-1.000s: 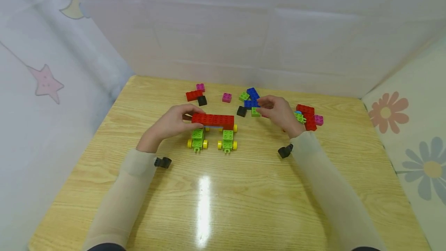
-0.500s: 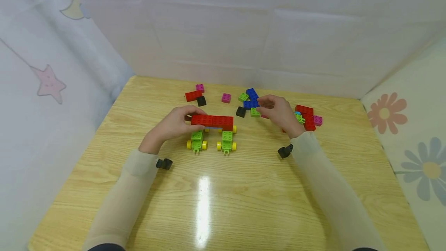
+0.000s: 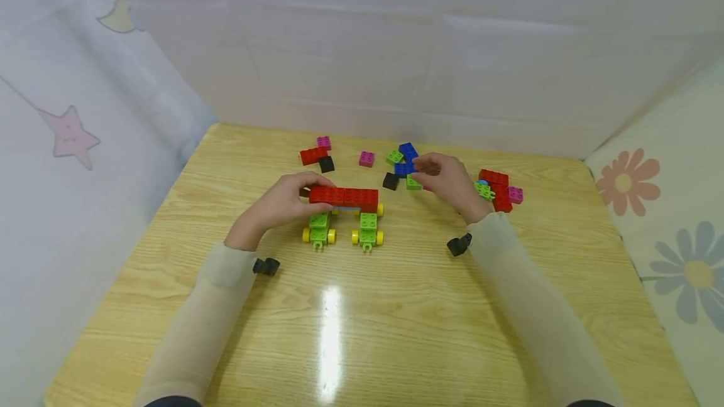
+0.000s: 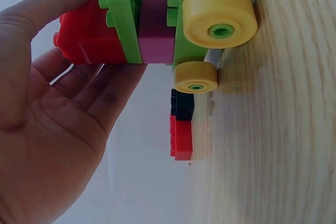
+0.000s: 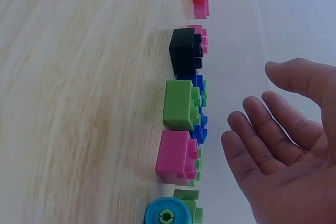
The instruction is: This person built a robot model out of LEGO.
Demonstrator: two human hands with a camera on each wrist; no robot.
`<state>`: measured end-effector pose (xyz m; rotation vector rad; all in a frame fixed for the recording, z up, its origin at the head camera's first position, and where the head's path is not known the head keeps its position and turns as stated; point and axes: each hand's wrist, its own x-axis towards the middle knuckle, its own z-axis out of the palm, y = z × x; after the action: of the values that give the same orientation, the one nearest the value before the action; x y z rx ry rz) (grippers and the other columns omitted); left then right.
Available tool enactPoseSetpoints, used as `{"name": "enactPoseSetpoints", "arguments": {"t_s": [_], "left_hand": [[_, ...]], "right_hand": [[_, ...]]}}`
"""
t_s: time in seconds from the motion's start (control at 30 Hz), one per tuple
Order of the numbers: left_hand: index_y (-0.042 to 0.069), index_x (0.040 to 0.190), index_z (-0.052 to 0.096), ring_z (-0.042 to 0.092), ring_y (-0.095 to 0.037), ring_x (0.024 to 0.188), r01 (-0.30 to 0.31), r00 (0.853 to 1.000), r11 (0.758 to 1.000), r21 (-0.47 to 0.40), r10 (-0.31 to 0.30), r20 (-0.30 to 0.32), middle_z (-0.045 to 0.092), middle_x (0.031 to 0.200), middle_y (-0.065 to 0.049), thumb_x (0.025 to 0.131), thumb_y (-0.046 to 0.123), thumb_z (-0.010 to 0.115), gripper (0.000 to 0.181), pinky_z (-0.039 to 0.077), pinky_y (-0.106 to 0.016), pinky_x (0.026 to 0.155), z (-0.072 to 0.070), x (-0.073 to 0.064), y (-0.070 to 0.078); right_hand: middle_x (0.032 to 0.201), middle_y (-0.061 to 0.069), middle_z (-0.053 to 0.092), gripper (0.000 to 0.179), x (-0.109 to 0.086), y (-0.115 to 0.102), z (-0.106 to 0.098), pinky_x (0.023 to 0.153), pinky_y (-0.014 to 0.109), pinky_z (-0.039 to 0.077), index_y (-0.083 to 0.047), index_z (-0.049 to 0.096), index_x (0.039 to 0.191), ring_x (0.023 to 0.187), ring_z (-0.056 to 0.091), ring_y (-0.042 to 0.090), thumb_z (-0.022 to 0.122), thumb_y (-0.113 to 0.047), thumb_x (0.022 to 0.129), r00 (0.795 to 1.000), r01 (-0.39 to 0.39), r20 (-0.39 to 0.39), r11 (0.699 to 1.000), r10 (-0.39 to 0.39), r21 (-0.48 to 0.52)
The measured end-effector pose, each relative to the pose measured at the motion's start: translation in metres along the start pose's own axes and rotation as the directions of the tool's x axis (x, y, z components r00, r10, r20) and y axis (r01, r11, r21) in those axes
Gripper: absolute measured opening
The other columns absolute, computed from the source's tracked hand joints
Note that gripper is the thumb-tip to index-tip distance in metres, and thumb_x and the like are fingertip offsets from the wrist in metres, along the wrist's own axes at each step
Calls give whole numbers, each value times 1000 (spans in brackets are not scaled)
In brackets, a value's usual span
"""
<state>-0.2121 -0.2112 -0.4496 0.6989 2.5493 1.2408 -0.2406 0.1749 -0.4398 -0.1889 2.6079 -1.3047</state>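
In the head view my left hand holds the left end of a wheeled block build, thumb in front and fingers behind. Red bricks bridge its top, above green bricks with yellow wheels. The left wrist view shows a purple brick sandwiched between green pieces, and the thumb against the red end. Over the loose bricks hovers my right hand, fingers bent loosely and holding nothing. Closest to it in the right wrist view are a green brick and a pink brick.
Blue bricks, a black brick and a pink brick lie behind the build. Farther left are a red brick and a black one. A red brick pile sits right of my right hand.
My right hand has shifted very slightly left above the loose bricks. The left hand keeps its hold, and the build stays practically in place.
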Motion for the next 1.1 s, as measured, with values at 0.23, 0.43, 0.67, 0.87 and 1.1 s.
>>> {"name": "enactPoseSetpoints", "arguments": {"t_s": [0.23,0.43,0.67,0.87,1.1], "left_hand": [[14,133,77,70,-28,113,0,1000,1000,4,0,5,77,127,-7,98,22,88,38,61,-50,106,1,1,0],[15,133,76,70,-29,114,13,1000,1000,3,-13,11,76,127,-7,99,24,88,37,61,-51,106,1,1,0],[15,133,76,70,-30,113,18,1000,1000,12,-19,7,76,127,-8,99,23,88,37,62,-53,106,-1,0,0],[14,133,76,69,-30,113,22,1000,1000,18,-22,13,76,127,-9,100,22,87,36,62,-52,106,-2,-1,2],[13,135,75,70,-29,114,-1,1000,1000,27,1,18,75,129,-9,100,20,86,37,61,-52,107,-1,0,1]], "right_hand": [[149,14,71,48,0,-1,0,115,55,59,-8,66,152,136,67,33,72,-32,111,1000,-3,-7,1000,3,-16],[152,15,70,49,-5,-1,-5,120,56,56,-8,64,154,138,66,35,71,-31,112,1000,-5,-16,1000,4,-26],[152,13,70,50,-12,5,-14,118,57,57,-10,65,153,138,65,35,73,-36,110,999,-30,-44,999,29,-22],[154,14,68,53,-17,10,-18,118,56,56,-10,66,153,138,65,34,74,-41,110,999,-42,-35,999,41,-5],[153,14,69,49,-26,11,-29,121,60,53,-12,65,154,140,64,36,72,-36,112,996,-34,-80,999,32,-24]]}}
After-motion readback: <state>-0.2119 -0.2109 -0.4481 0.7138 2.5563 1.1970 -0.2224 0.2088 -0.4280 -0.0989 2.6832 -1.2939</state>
